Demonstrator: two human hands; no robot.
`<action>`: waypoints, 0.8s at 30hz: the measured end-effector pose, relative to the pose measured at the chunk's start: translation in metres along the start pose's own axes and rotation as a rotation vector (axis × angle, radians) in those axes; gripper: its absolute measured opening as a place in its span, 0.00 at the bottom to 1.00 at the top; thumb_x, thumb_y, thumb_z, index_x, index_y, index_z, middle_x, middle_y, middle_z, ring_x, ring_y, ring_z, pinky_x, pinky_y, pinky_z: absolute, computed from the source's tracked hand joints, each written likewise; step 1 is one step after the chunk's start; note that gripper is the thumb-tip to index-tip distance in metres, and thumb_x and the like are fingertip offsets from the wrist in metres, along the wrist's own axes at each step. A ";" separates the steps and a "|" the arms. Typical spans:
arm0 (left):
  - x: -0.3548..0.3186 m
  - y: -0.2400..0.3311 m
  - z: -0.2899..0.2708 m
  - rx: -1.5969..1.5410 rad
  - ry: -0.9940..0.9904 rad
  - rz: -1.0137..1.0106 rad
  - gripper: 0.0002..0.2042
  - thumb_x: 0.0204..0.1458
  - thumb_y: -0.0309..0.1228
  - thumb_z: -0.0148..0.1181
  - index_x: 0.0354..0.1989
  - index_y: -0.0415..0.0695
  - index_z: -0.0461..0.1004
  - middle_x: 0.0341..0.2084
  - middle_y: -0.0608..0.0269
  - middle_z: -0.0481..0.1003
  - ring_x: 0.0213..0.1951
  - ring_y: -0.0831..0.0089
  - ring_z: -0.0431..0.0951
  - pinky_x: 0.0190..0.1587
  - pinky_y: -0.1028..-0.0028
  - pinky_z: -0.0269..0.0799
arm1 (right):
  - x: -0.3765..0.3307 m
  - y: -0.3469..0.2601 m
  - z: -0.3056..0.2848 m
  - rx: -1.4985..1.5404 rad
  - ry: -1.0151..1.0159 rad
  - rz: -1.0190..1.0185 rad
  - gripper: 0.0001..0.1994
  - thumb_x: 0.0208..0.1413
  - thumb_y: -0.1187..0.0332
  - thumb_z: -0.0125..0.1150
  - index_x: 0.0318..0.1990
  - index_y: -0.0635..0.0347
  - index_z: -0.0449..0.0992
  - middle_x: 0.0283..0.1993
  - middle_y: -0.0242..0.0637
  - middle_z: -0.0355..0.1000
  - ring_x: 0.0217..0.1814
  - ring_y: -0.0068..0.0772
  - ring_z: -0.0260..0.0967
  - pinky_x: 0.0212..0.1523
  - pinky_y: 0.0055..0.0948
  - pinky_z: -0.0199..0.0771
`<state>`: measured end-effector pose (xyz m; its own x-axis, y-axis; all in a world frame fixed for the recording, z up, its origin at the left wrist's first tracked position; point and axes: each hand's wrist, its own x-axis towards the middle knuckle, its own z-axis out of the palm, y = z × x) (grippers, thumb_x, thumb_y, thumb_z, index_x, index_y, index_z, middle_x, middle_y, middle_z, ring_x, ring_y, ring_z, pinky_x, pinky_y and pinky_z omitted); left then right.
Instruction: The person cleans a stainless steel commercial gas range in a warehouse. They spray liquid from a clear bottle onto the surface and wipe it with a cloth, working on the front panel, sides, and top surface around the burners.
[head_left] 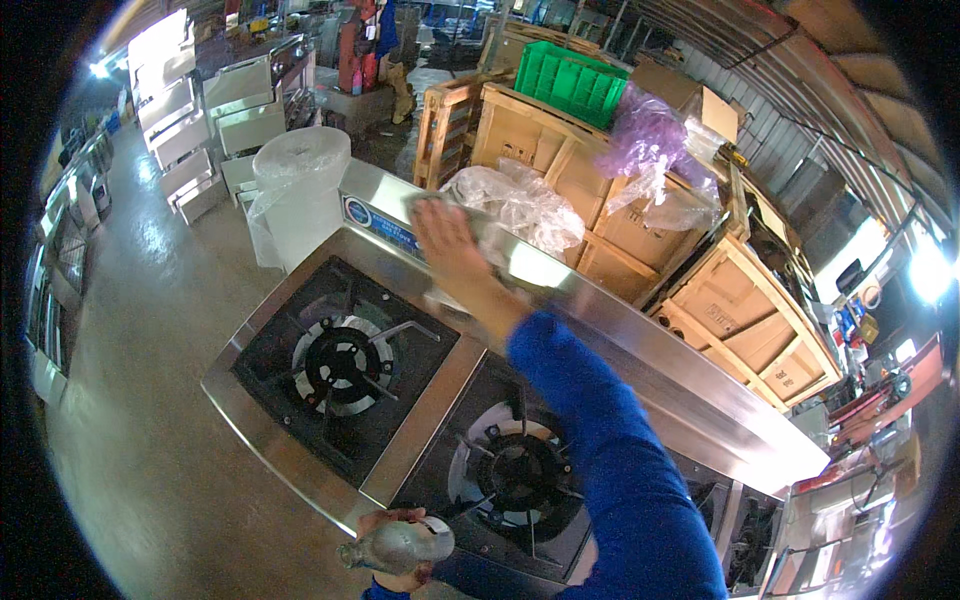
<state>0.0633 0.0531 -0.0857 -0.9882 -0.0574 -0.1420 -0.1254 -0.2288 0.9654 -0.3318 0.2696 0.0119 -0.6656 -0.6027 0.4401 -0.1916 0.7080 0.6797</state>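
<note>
the clear bottle (pixel 412 545) partly hides the left hand (pixel 403 581), the blue sleeve (pixel 620 450) the stove (pixel 425 422).

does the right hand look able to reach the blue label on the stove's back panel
Probably yes: the right hand is just beside the blue label, with nothing visible standing between them.

Lower right, we see a blue sleeve (pixel 630 440); mid-frame, a silver stove (pixel 425 420) with black panels (pixel 285 385); at the bottom, a greyish clear bottle (pixel 408 545); up top, a green crate (pixel 570 83), purple plastic (pixel 645 125) and tan wooden boxes (pixel 540 170).
</note>
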 end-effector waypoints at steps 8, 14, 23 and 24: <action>0.005 0.007 0.011 -0.092 0.032 0.305 0.40 0.38 0.59 0.70 0.50 0.42 0.60 0.38 0.52 0.75 0.39 0.61 0.77 0.46 0.64 0.72 | -0.077 0.031 -0.017 0.155 0.056 0.017 0.30 0.57 0.67 0.46 0.68 0.66 0.54 0.75 0.49 0.47 0.77 0.50 0.42 0.73 0.53 0.38; 0.010 -0.005 0.002 -0.431 -0.166 0.230 0.48 0.35 0.50 0.78 0.63 0.49 0.55 0.44 0.51 0.72 0.48 0.56 0.75 0.55 0.53 0.72 | -0.377 0.144 -0.133 -0.092 -0.503 0.357 0.26 0.57 0.62 0.54 0.64 0.52 0.65 0.68 0.46 0.59 0.71 0.49 0.56 0.67 0.59 0.52; 0.008 0.033 0.088 -0.054 -0.104 0.481 0.47 0.36 0.48 0.77 0.64 0.49 0.55 0.46 0.51 0.71 0.49 0.56 0.74 0.56 0.53 0.70 | -0.433 0.150 -0.144 0.442 -0.415 0.579 0.37 0.61 0.49 0.50 0.73 0.56 0.46 0.77 0.43 0.39 0.79 0.45 0.34 0.74 0.51 0.35; 0.006 0.034 0.100 -0.041 -0.133 0.493 0.47 0.36 0.48 0.77 0.64 0.49 0.55 0.46 0.52 0.71 0.49 0.56 0.74 0.56 0.53 0.70 | -0.447 0.155 -0.148 0.428 -0.211 0.491 0.37 0.61 0.50 0.51 0.72 0.56 0.48 0.77 0.43 0.41 0.79 0.45 0.36 0.75 0.49 0.36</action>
<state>0.0443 0.1425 -0.0320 -0.9318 -0.0444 0.3602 0.3597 -0.2435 0.9007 0.0432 0.5943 0.0073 -0.8663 -0.1209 0.4847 -0.0712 0.9903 0.1197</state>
